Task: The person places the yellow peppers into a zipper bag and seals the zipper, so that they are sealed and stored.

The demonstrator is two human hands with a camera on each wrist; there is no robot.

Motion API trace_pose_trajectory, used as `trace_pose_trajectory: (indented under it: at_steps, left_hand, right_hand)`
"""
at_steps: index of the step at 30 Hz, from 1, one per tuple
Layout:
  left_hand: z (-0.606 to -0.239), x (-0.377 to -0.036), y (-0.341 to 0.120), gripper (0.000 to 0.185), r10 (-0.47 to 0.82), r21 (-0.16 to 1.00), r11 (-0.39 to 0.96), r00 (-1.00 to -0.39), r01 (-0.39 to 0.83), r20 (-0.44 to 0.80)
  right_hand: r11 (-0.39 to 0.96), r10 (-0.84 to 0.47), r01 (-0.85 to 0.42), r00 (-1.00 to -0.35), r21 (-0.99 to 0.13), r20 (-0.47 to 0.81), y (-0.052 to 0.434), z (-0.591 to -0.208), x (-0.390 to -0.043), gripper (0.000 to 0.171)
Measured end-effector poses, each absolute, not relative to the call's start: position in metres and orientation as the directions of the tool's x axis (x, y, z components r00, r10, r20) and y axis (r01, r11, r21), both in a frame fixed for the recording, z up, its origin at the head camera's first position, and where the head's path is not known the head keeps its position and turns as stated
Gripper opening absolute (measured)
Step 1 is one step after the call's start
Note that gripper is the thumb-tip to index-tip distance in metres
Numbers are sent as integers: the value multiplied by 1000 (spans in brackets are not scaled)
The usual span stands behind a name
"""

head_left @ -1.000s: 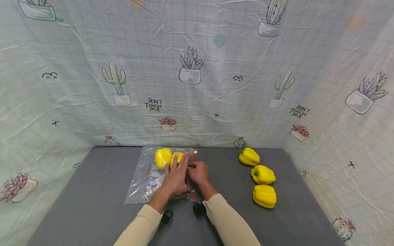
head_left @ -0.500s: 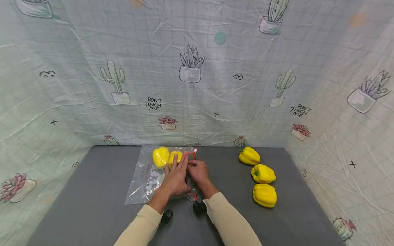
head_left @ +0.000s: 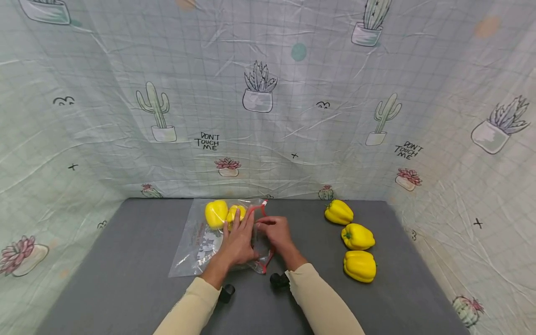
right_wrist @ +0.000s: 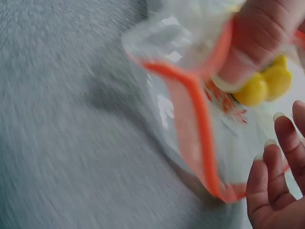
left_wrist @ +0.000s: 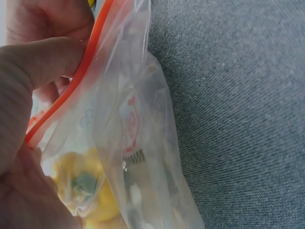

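Note:
A clear plastic zip bag (head_left: 184,256) with a red zip strip lies on the table, its mouth toward the right. Inside it are two yellow bell peppers (head_left: 216,214). My left hand (head_left: 237,244) rests over the bag near the mouth, fingers extended forward and thumb spread apart. In the left wrist view, the red strip (left_wrist: 82,71) crosses right by that hand's thumb. Thumb and curled fingers of my right hand (head_left: 276,232) pinch the bag at the mouth. The right wrist view shows a thumb (right_wrist: 252,43) overlapping the red edge.
Three loose yellow bell peppers (head_left: 360,266) stand in a row on the right of the grey table (head_left: 125,265). A cactus-print cloth (head_left: 268,139) hangs behind and along both sides. Black wrist devices (head_left: 278,280) sit near the table's front.
My right hand has shifted slightly right, and the red mouth edge bulges right with it. The peppers in the bag have slid a little left. My left hand stays nearly in place.

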State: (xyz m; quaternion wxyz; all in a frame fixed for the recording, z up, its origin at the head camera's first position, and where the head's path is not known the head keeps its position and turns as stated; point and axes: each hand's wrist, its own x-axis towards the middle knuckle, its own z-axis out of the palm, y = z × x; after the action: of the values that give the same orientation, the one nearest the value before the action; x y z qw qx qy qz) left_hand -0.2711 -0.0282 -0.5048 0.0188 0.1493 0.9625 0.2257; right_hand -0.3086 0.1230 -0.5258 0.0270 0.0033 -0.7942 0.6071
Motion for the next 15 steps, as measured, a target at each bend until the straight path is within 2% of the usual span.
trace_pose_trajectory:
  at_steps: [15]
  left_hand:
    - [-507, -271, -26, 128, 277, 426, 867, -961, 259, 19]
  right_hand:
    - [182, 148, -72, -984, -981, 100, 174, -502, -314, 15]
